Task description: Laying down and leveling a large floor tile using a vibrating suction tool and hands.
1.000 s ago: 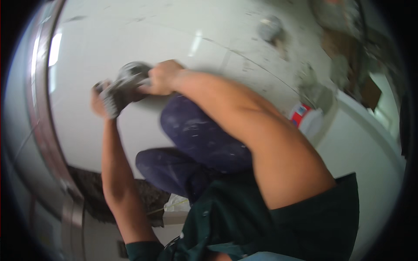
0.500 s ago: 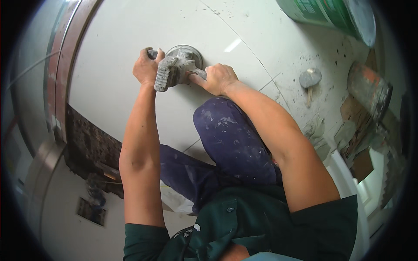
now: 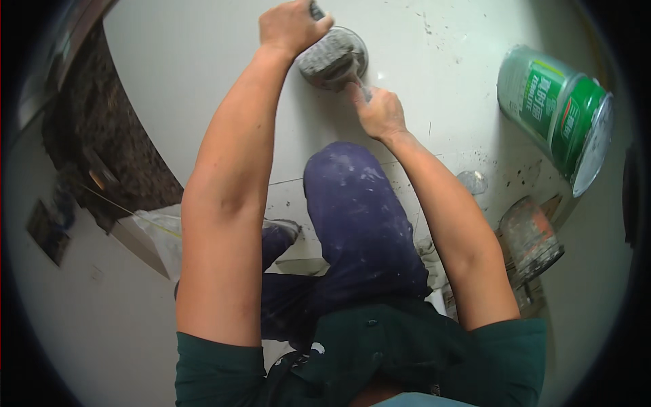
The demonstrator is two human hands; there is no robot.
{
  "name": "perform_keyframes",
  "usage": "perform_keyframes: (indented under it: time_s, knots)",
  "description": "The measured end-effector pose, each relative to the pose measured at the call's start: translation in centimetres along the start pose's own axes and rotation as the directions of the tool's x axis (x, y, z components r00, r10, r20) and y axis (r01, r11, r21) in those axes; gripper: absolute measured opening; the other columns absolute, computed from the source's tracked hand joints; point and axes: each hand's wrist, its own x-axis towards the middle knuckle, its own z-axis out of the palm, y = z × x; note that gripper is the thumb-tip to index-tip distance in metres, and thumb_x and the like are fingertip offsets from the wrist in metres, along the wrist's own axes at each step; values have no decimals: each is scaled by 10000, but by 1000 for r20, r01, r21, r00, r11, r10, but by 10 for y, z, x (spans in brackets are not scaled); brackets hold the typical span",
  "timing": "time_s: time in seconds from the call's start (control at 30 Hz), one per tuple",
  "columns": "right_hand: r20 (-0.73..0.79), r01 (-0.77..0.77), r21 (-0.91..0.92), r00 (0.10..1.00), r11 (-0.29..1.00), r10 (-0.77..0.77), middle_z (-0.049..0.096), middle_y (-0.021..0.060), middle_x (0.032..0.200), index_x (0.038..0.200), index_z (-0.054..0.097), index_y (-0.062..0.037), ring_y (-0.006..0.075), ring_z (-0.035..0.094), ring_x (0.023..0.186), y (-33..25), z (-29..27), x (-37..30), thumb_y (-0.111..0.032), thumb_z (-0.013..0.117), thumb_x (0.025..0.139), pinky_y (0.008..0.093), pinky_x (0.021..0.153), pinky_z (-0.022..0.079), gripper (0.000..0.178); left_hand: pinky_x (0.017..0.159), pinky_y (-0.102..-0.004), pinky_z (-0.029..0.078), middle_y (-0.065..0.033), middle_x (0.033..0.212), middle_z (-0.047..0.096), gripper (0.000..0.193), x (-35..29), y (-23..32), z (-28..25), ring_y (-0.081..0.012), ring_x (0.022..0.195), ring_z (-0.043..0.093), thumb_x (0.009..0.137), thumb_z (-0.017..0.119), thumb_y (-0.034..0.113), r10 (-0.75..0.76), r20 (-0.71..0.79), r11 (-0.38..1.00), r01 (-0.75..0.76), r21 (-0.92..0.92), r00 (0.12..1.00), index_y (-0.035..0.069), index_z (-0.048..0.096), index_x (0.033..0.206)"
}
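A dusty grey tile vibrator with a round suction disc stands on a large, glossy white tile. My left hand is closed around the handle on its far left side. On the near right side, my right hand wraps the other handle, which juts out from the disc's edge. Both my arms are stretched forward, and the ribbed body of the machine lies between my hands. My knee in dust-marked blue trousers is bent below the machine.
A green and white bucket stands at the right. Near it are a mallet head, partly behind my right arm, and a mortar-smeared container. Dark rough ground borders the tile at the left, with a thin yellow line nearby.
The tile vibrator has moved forward and to the right across the tile, with both hands still on its handles. My arms reach farther out, and the view has shifted, bringing more of the bucket into sight.
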Motion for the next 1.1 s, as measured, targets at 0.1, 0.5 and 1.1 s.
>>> perform_keyframes:
  time_s: [0.1,0.5,1.1]
  knots:
    - [58,69,39,996,997,-71,703,266,813,901,727,38,451,694,822,-14,2,3,-769,587,849,503,744,523,821,825,-418,587,-142,973,761,366,-16,-20,-14,-290,927,743,869,680,412,218,-192,932,-263,-248,957,71,730,994]
    - [3,146,89,989,985,-147,656,56,849,989,657,69,132,604,735,4,35,7,-358,700,923,317,667,493,434,839,-440,582,-29,1164,749,340,-23,-32,5,-227,1068,717,872,665,357,44,73,975,-27,-221,996,182,763,1147]
    - [755,570,-267,625,777,-199,604,71,750,901,669,47,182,541,674,-277,191,41,-311,690,835,352,635,435,364,922,-404,561,-99,1109,759,474,-234,-355,-67,-253,1063,722,735,724,463,-802,-186,580,666,-469,568,141,778,1078]
